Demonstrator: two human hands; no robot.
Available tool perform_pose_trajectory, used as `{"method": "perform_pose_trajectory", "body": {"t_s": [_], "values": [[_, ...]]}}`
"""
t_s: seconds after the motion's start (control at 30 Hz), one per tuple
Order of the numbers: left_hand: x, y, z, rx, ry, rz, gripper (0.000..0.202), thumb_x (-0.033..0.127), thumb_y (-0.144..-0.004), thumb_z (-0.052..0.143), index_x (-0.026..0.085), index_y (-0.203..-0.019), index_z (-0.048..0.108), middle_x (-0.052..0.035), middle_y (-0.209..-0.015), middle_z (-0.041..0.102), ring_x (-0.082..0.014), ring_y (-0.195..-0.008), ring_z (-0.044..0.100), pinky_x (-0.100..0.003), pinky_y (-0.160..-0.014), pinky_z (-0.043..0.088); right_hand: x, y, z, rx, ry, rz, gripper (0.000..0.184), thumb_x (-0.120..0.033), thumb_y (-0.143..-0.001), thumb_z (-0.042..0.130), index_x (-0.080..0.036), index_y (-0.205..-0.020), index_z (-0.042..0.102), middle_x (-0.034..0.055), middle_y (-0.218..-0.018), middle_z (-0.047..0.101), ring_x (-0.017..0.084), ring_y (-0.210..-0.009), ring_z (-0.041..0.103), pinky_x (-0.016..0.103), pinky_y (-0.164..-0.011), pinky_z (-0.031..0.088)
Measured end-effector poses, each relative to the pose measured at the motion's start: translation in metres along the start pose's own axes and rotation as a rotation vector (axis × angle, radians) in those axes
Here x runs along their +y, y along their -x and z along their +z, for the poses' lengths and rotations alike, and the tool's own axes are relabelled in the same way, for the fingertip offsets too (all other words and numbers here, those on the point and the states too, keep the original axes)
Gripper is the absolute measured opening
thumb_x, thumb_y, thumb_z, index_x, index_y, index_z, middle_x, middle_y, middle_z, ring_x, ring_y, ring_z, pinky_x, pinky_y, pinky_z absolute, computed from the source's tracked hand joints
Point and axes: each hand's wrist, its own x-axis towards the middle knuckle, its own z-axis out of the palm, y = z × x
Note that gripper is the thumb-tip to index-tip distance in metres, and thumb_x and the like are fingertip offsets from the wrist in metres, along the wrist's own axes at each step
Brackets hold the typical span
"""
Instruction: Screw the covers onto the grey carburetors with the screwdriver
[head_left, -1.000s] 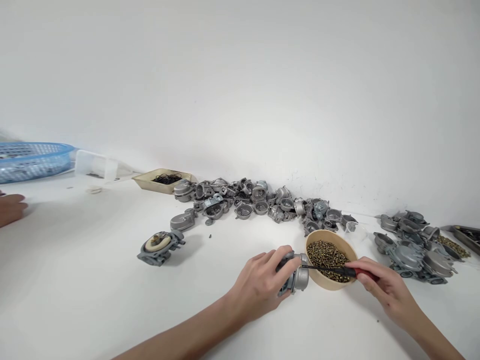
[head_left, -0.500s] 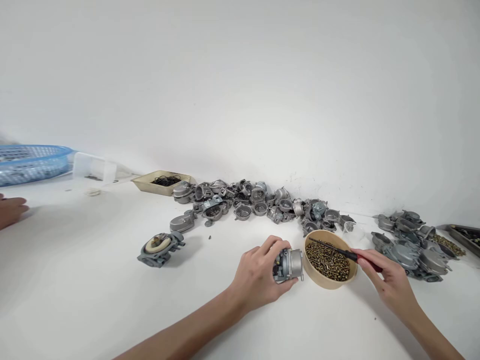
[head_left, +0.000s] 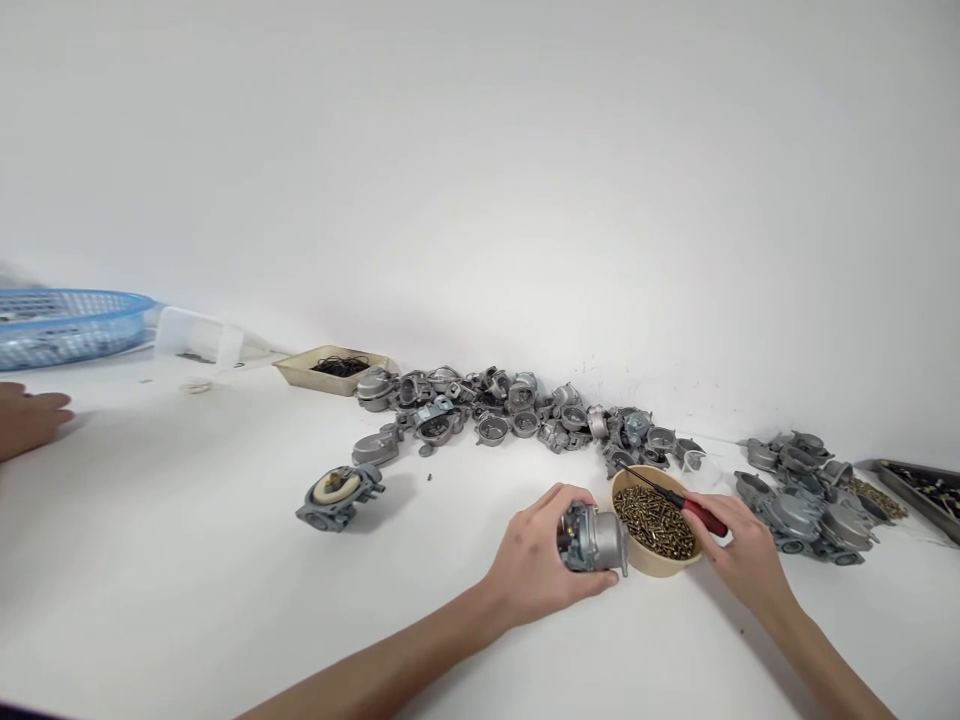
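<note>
My left hand (head_left: 536, 560) is wrapped round a grey metal carburetor (head_left: 600, 540), its silvery bowl facing right. Just right of it stands a round tan tub (head_left: 660, 566) full of small brass-coloured screws (head_left: 654, 520). My right hand (head_left: 742, 550) grips a screwdriver (head_left: 701, 512) by its red and black handle; the dark shaft slants up and left above the tub. Whether a screw sits on the tip is too small to tell. To the left, another carburetor (head_left: 337, 495) with a cream ring-shaped float lies uncovered on the white table.
Behind runs a long heap of metal bowls (head_left: 491, 428). More carburetor parts (head_left: 799, 515) and a dark tray (head_left: 922, 495) lie at right. A cream tray (head_left: 300, 372) of black rings, a clear box (head_left: 195, 340) and a blue basket (head_left: 82, 330) stand at left, near another person's hand (head_left: 30, 420).
My right hand has shifted left and raised the screwdriver, its tip now higher near the tub's back rim. My left hand and the carburetor sit slightly farther right, closer to the tub.
</note>
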Motion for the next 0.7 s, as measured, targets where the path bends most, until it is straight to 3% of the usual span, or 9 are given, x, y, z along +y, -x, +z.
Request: {"method": "perform_pose_trajectory", "body": {"t_s": [0.1,0.17,0.33,0.43,0.5,0.57,0.7], "values": [[0.000,-0.003,0.001,-0.069,0.459,-0.294,0.058,0.044,-0.065,0.090,0.021,-0.109,0.061,-0.0063,-0.105,0.067,-0.0186,-0.067,0.070,-0.029,-0.051,0.057,0.001,0.001,-0.001,0.060,0.019,-0.031,0.028,-0.045,-0.105,0.059,-0.023,-0.118,0.073,0.0118,-0.111,0.075,0.032,-0.100,0.069,0.046,-0.084,0.057],[0.000,-0.005,0.002,-0.096,0.662,-0.401,0.065,0.051,-0.064,0.092,0.018,-0.110,0.061,-0.0088,-0.107,0.065,-0.0171,-0.064,0.069,-0.028,-0.050,0.057,0.000,-0.001,-0.002,0.136,0.052,-0.067,0.028,-0.044,-0.105,0.059,-0.023,-0.119,0.072,0.0124,-0.115,0.073,0.032,-0.104,0.068,0.047,-0.089,0.056],[-0.001,-0.009,0.000,-0.060,0.746,-0.560,0.083,0.063,-0.058,0.096,0.017,-0.117,0.062,-0.0087,-0.106,0.063,-0.0190,-0.070,0.072,-0.028,-0.054,0.057,-0.025,-0.014,-0.017,0.350,0.121,-0.297,0.016,-0.024,-0.104,0.060,-0.025,-0.111,0.074,0.0085,-0.109,0.074,0.027,-0.095,0.071,0.042,-0.087,0.056],[0.001,-0.008,0.001,-0.065,0.757,-0.571,0.086,0.066,-0.057,0.095,0.016,-0.119,0.061,-0.0101,-0.109,0.062,-0.0181,-0.068,0.069,-0.029,-0.055,0.057,-0.057,-0.019,-0.025,0.320,0.048,-0.261,0.020,-0.016,-0.103,0.058,-0.026,-0.112,0.073,0.0080,-0.110,0.073,0.025,-0.093,0.071,0.037,-0.077,0.057],[0.002,-0.007,0.001,-0.055,0.715,-0.540,0.080,0.061,-0.061,0.094,0.017,-0.118,0.060,-0.0106,-0.110,0.062,-0.0176,-0.069,0.067,-0.029,-0.056,0.057,-0.082,-0.019,-0.026,0.248,-0.069,-0.153,0.019,-0.021,-0.105,0.057,-0.026,-0.114,0.072,0.0089,-0.112,0.072,0.024,-0.087,0.071,0.034,-0.067,0.057],[0.001,-0.004,0.001,-0.017,0.549,-0.410,0.067,0.049,-0.066,0.092,0.019,-0.116,0.059,-0.0090,-0.111,0.063,-0.0190,-0.075,0.067,-0.029,-0.060,0.058,-0.103,-0.019,-0.024,0.170,-0.188,-0.036,0.019,-0.030,-0.106,0.056,-0.027,-0.115,0.072,0.0095,-0.113,0.072,0.023,-0.080,0.069,0.034,-0.062,0.057],[-0.007,0.000,0.001,0.087,0.067,0.178,0.053,0.029,-0.071,0.089,0.024,-0.114,0.059,-0.0064,-0.114,0.065,-0.0236,-0.091,0.069,-0.033,-0.073,0.061,-0.131,-0.017,-0.012,0.002,-0.379,0.240,0.035,-0.052,-0.103,0.058,-0.028,-0.126,0.071,0.0109,-0.123,0.071,0.026,-0.089,0.072,0.035,-0.064,0.062]]}}
